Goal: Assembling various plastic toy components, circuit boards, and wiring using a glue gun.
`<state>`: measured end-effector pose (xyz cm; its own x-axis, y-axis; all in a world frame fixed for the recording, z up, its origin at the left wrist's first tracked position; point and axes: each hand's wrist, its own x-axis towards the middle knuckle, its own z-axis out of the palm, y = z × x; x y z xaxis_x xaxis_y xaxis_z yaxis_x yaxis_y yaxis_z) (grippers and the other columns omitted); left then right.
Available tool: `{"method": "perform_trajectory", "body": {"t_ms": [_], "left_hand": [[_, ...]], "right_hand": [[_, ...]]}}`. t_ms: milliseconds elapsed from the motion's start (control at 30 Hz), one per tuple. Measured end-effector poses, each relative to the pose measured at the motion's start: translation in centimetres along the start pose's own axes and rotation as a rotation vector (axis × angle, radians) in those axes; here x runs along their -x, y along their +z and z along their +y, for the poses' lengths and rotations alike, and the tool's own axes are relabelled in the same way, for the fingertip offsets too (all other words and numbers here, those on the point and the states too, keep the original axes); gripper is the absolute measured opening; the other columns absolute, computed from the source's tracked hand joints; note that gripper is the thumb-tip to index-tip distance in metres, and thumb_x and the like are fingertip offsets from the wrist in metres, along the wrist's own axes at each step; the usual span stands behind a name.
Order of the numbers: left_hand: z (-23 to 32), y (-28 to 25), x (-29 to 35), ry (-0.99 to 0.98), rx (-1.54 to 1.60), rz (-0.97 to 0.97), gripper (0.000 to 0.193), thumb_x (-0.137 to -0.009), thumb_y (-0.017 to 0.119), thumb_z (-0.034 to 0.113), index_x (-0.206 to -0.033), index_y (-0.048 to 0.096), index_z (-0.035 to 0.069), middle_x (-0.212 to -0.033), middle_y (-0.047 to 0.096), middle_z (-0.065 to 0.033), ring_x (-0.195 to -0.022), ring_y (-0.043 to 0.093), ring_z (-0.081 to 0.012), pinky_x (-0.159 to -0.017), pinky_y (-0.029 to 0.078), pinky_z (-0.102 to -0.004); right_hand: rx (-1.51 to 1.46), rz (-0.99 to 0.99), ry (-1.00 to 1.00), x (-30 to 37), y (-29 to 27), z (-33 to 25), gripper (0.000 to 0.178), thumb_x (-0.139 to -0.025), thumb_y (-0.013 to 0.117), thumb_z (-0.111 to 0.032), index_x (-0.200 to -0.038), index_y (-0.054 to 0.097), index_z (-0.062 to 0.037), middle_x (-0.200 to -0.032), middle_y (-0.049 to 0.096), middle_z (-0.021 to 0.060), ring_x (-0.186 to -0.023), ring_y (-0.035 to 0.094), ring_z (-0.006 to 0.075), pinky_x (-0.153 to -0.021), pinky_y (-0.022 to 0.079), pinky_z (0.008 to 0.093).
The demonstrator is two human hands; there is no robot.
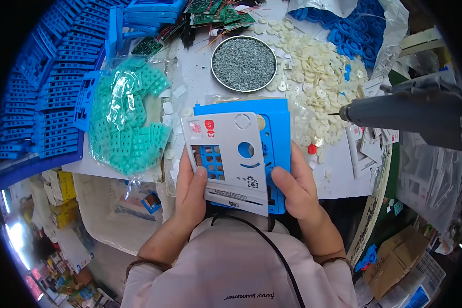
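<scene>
My left hand (192, 191) grips the left edge of a white plastic front panel (230, 159), its thumb on the face. The panel has a round hole, a rectangular window and small red and black printed pictures. Behind it, and partly covered by it, is a blue plastic panel (281, 154); a grid of its square openings shows through the window. My right hand (299, 190) is closed round the blue panel's right edge, thumb on top. The white panel sits slightly tilted over the blue one. The fingers beneath both panels are hidden.
Beyond the panels stands a round dish of screws (244, 64). Cream plastic discs (313, 66) spread to its right. A grey power screwdriver (410, 110) points in from the right. Green keypads (123, 123) in clear plastic and stacked blue panels (56, 102) lie left; circuit boards (210, 15) lie at the back.
</scene>
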<state>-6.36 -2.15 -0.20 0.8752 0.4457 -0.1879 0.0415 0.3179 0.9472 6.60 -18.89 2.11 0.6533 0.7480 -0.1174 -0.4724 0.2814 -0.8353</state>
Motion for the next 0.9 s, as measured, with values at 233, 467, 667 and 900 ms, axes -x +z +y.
{"method": "perform_trajectory", "body": {"t_ms": [233, 467, 667, 900], "left_hand": [[1.2, 1.2, -0.7, 0.039, 0.207, 0.105, 0.075, -0.092, 0.04, -0.002, -0.16, 0.008, -0.001, -0.162, 0.025, -0.0219, -0.153, 0.021, -0.0305, -0.121, 0.022, -0.0405], [1.0, 1.6, -0.9, 0.024, 0.114, 0.076, 0.077, -0.09, 0.036, -0.008, -0.161, 0.006, 0.0, -0.164, 0.023, -0.0221, -0.153, 0.023, -0.0282, -0.122, 0.02, -0.0389], [0.7, 1.4, 0.1, -0.057, 0.177, 0.106, 0.076, -0.092, 0.036, -0.007, -0.162, 0.007, 0.002, -0.163, 0.026, -0.0213, -0.151, 0.028, -0.0272, -0.121, 0.024, -0.0383], [1.2, 2.0, 0.5, -0.084, 0.145, 0.173, 0.076, -0.088, 0.041, -0.002, -0.16, 0.014, 0.0, -0.159, 0.033, -0.0212, -0.149, 0.033, -0.0293, -0.12, 0.03, -0.0415]], "right_hand": [[-0.014, -0.04, 0.127, 0.2, -0.9, 0.0, 0.056, -0.105, 0.054, -0.022, -0.15, 0.031, 0.0013, -0.123, 0.06, 0.0083, -0.096, 0.059, 0.0088, -0.077, 0.05, 0.0237], [0.122, -0.043, 0.013, 0.2, -0.1, 0.5, 0.058, -0.101, 0.061, -0.019, -0.147, 0.034, 0.0027, -0.133, 0.055, 0.0134, -0.122, 0.054, 0.0186, -0.103, 0.046, 0.0358], [0.118, -0.061, 0.021, 0.0, 0.0, 0.9, 0.061, -0.098, 0.065, -0.015, -0.147, 0.034, 0.002, -0.133, 0.054, 0.0127, -0.123, 0.053, 0.018, -0.104, 0.045, 0.0353], [0.108, -0.033, 0.03, 0.0, 0.0, 1.0, 0.059, -0.099, 0.064, -0.017, -0.146, 0.034, 0.0018, -0.134, 0.053, 0.0119, -0.119, 0.054, 0.0168, -0.101, 0.046, 0.0344]]}}
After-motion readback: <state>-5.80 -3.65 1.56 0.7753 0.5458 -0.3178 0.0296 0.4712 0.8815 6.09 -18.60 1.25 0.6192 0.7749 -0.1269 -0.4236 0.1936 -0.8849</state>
